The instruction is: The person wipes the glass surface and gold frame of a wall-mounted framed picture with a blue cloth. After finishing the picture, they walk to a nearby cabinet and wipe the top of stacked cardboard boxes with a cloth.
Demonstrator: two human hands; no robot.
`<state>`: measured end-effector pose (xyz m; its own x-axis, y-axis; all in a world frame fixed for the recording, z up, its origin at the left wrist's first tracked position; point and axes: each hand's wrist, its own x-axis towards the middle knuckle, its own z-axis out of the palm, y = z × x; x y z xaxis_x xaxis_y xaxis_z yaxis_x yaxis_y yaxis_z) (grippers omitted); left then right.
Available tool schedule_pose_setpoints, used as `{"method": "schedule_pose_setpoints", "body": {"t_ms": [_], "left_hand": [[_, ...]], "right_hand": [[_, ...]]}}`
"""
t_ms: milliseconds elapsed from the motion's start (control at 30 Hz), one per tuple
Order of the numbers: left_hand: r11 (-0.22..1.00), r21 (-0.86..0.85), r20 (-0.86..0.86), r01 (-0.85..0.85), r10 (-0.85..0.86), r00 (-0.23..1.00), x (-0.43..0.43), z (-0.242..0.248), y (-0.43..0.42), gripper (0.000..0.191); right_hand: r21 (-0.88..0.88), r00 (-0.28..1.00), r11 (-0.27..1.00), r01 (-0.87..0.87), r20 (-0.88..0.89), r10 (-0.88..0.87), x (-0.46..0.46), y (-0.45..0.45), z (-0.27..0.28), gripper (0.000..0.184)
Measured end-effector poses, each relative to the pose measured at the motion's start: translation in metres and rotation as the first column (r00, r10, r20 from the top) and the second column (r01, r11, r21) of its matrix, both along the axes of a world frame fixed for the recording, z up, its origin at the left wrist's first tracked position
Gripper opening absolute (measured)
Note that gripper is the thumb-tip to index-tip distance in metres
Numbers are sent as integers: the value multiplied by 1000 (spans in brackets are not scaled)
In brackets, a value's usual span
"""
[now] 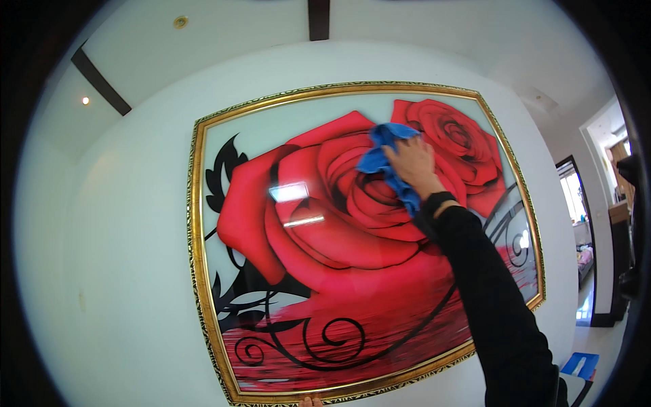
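Note:
A large framed picture of red roses [335, 244] hangs on the white wall, glossy with light reflections. Its gilded frame [197, 203] has a dark ornamental edge. My right hand [413, 162], in a black sleeve with a dark band at the wrist, presses a blue cloth [379, 152] against the picture's upper middle, between the two rose heads. The cloth hangs down along the wrist, and the hand is slightly blurred. At the bottom edge of the view, only the fingertips of my left hand [310, 402] show, on the frame's lower rail; the rest is out of view.
White wall [122, 244] surrounds the frame, with dark ceiling beams [319, 20] and recessed lights [180, 22] above. On the right, a doorway [574, 203] leads to another room. A blue object [580, 364] lies at lower right, beside my arm.

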<state>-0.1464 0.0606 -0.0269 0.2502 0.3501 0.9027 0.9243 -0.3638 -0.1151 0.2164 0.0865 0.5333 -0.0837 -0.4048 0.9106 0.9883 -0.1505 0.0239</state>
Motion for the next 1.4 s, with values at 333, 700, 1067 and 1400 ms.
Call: {"method": "schedule_pose_setpoints", "body": {"t_ms": [333,700,1067,1400], "left_hand": [[977,-150,-128,-148,129,983,3,8,-15,97],[983,-171,-139,-62,38,990,-4,19,-29,102],[998,-61,-64,3,-6,998,0,8,-16,92],[997,-69,-4,-43,43,999,9,11,-18,87]], "right_hand": [[-158,665,987,-36,-741,-94,304,-22,-196,44],[-233,942,954,191,-230,-245,149,-14,-136,26],[-368,663,929,38,705,252,-263,21,-223,25],[-311,769,950,-8,605,205,-344,56,-175,38]]}}
